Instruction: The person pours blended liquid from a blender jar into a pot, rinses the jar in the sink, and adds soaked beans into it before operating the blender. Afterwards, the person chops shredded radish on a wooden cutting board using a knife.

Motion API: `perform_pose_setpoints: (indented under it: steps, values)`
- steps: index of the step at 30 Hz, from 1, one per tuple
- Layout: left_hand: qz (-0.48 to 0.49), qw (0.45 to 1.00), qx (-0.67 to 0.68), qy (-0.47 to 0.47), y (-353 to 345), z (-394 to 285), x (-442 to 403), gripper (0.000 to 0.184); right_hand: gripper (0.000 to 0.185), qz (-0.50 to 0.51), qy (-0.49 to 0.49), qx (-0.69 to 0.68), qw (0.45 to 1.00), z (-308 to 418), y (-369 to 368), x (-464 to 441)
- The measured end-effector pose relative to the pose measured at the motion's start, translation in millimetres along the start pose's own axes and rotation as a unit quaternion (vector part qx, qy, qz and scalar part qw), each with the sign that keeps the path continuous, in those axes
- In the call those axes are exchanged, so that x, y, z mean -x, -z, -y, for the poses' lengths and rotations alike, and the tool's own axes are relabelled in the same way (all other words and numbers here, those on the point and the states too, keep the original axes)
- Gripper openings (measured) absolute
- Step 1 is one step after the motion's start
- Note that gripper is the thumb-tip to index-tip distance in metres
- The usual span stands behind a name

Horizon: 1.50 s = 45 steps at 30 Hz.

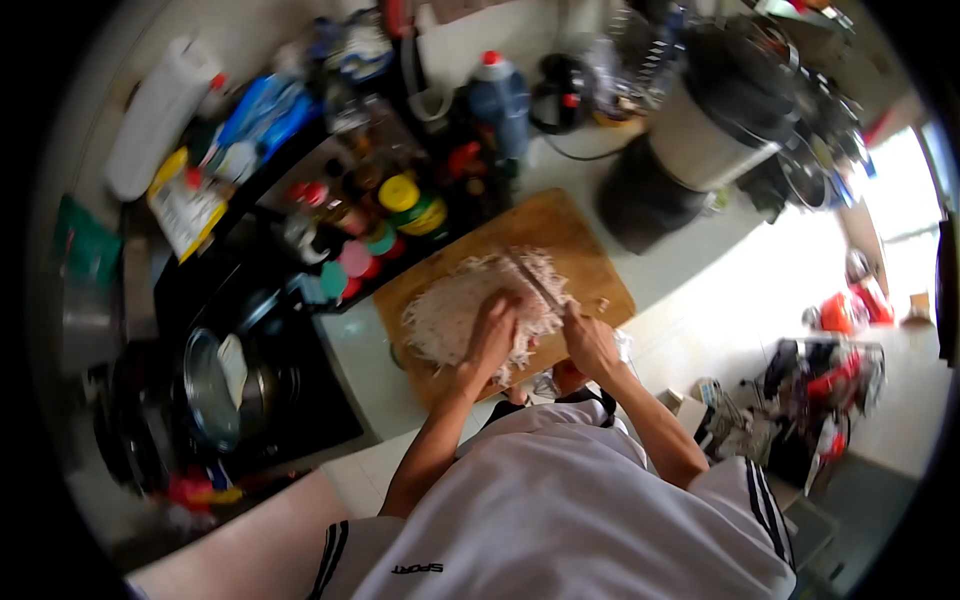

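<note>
A wooden cutting board [590,240] lies at an angle on the counter, with a wide heap of pale pinkish shreds [445,315] spread over it. On the right part of the heap is a knife [535,280], its blade pointing up and to the left. My right hand [592,342] is closed around the knife's handle at the board's lower right edge. My left hand [493,335] rests on the heap left of the blade, its fingers bunched and partly blurred; whether shreds are pinched under them is hidden.
Behind the board stand jars, including a yellow-lidded jar [412,205], and a blue bottle [498,105]. A black stove [310,400] with a glass lid [212,390] is at the left. A large dark-and-silver appliance [700,130] stands at the upper right.
</note>
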<state>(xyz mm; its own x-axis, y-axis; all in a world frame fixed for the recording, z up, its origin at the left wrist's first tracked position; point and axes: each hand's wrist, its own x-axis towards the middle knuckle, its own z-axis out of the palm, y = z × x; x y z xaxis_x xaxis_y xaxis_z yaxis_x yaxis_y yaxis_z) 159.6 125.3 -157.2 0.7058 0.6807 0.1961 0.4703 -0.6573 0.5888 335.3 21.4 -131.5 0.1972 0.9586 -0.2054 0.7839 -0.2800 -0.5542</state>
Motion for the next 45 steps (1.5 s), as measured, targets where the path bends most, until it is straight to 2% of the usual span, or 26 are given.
perform_pose_setpoints:
  steps: [1, 2, 4, 6, 8, 11, 14, 15, 18, 19, 20, 22, 25, 29, 31, 34, 35, 38, 42, 45]
  values:
    - [-0.026, 1.0, 0.003, -0.013, -4.8, 5.0, 4.4, 0.035, 0.018, -0.026, 0.014, 0.0, 1.0, 5.8, 0.0, 4.6]
    - [-0.028, 0.999, 0.038, -0.005, -7.4, 3.9, 7.8, 0.035, 0.021, -0.012, 0.018, 0.007, 1.0, -3.8, -15.9, 1.1]
    - [0.005, 1.0, 0.013, 0.02, -2.9, -4.8, 8.0, 0.03, 0.021, 0.032, 0.011, 0.026, 0.999, -26.4, -47.1, -11.5]
    - [0.021, 0.999, -0.043, 0.023, -6.0, 0.2, 12.8, 0.034, 0.021, -0.008, 0.036, 0.049, 0.998, -9.9, -24.1, -14.2]
    - [-0.016, 0.998, -0.061, 0.0, -9.3, 3.1, 15.5, 0.037, 0.017, 0.001, 0.029, 0.036, 0.999, 13.5, 5.0, -6.6]
    - [-0.013, 0.998, -0.037, 0.045, -15.1, 5.1, 21.8, 0.038, 0.014, -0.011, 0.033, 0.04, 0.999, -5.9, -32.6, -9.0]
    - [0.001, 0.998, -0.058, 0.02, -5.7, 2.5, 22.9, 0.038, 0.013, 0.002, 0.049, 0.055, 0.997, 1.2, -18.1, -18.0]
    - [-0.001, 0.998, -0.057, 0.026, -2.4, -1.2, 26.3, 0.037, 0.019, 0.028, 0.057, 0.029, 0.998, -1.4, -10.7, -17.7]
    - [-0.01, 0.998, -0.056, 0.035, 9.8, -0.9, 25.8, 0.035, 0.028, -0.015, 0.063, 0.04, 0.997, -8.7, -28.0, -8.0]
    - [-0.012, 0.998, -0.053, 0.042, 8.5, -3.1, 27.9, 0.035, 0.034, 0.015, 0.055, 0.08, 0.995, -23.5, -47.3, -12.3]
    - [-0.015, 0.997, -0.051, 0.048, 6.5, -5.0, 28.8, 0.034, 0.032, -0.046, 0.124, 0.096, 0.987, -30.8, -57.0, -13.5]
    - [-0.032, 0.998, -0.042, 0.031, 6.2, -2.9, 30.6, 0.032, 0.028, 0.012, 0.099, 0.054, 0.994, -16.0, -29.0, -19.5]
    - [-0.042, 0.998, -0.041, 0.02, 10.3, -5.3, 34.5, 0.03, 0.011, -0.019, 0.056, 0.02, 0.998, 0.7, -3.2, -7.2]
    - [-0.029, 0.998, -0.042, 0.022, 8.8, -5.5, 36.0, 0.03, 0.012, -0.01, 0.065, 0.033, 0.997, -25.6, -18.7, -17.0]
    - [-0.026, 0.999, -0.04, 0.014, 14.1, -8.4, 37.2, 0.028, 0.013, 0.008, 0.06, 0.046, 0.997, -3.8, 5.1, -12.0]
    - [-0.03, 0.998, -0.031, 0.051, 11.7, -8.3, 39.7, 0.029, 0.013, 0.017, 0.047, 0.028, 0.998, -8.0, -14.7, -7.2]
    - [-0.028, 0.998, -0.032, 0.05, 6.9, -5.8, 42.1, 0.034, 0.014, 0.042, 0.063, 0.042, 0.996, -25.3, -34.3, -14.6]
    - [-0.009, 0.998, -0.021, 0.055, 11.8, -5.2, 44.5, 0.034, 0.014, 0.0, 0.099, 0.047, 0.994, -14.8, -18.4, -18.0]
    - [-0.042, 0.995, -0.039, 0.082, 16.0, -4.4, 48.2, 0.035, 0.022, 0.001, 0.086, 0.002, 0.996, -4.2, -18.3, -12.0]
    - [-0.067, 0.993, -0.049, 0.081, 17.7, 0.2, 48.6, 0.038, 0.029, 0.019, 0.124, 0.024, 0.992, -18.4, -33.8, -25.6]
